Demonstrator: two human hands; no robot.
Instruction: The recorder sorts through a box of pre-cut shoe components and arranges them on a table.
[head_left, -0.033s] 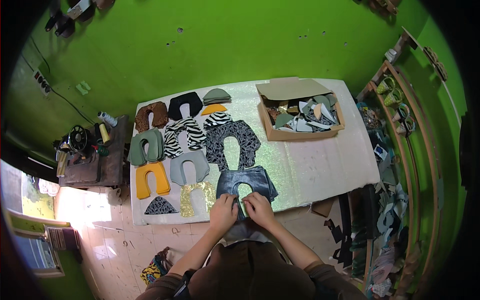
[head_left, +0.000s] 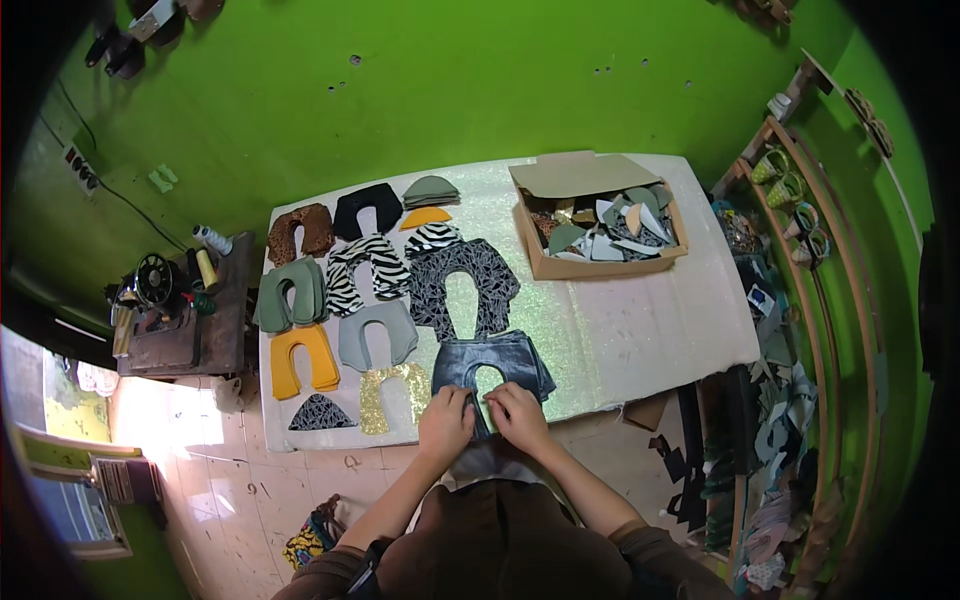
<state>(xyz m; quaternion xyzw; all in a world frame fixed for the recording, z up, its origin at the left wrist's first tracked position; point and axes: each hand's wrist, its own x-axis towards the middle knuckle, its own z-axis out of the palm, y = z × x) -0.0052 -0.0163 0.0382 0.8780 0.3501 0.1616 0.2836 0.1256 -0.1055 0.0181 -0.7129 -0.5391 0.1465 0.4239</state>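
Observation:
A small stack of dark blue, shiny U-shaped pieces [head_left: 487, 352] lies at the front edge of the table, legs toward me. My left hand [head_left: 446, 420] is closed on the left leg of the top piece, thumb and fingers pinched together. My right hand [head_left: 517, 412] sits close beside it over the right leg, fingers curled and fingertips near the inner edge; what it pinches is hidden. A dark strip of the same material [head_left: 479, 422] hangs between the hands. Just left lies a gold glitter U-shaped piece [head_left: 373, 400].
More U-shaped stacks lie left on the table: grey [head_left: 352, 340], yellow [head_left: 285, 365], green [head_left: 275, 298], zebra-striped [head_left: 345, 280] and black-grey patterned [head_left: 430, 280]. An open cardboard box [head_left: 590, 268] of scraps stands at the back right. A sewing machine [head_left: 155, 280] stands left, a wooden rack [head_left: 800, 200] right.

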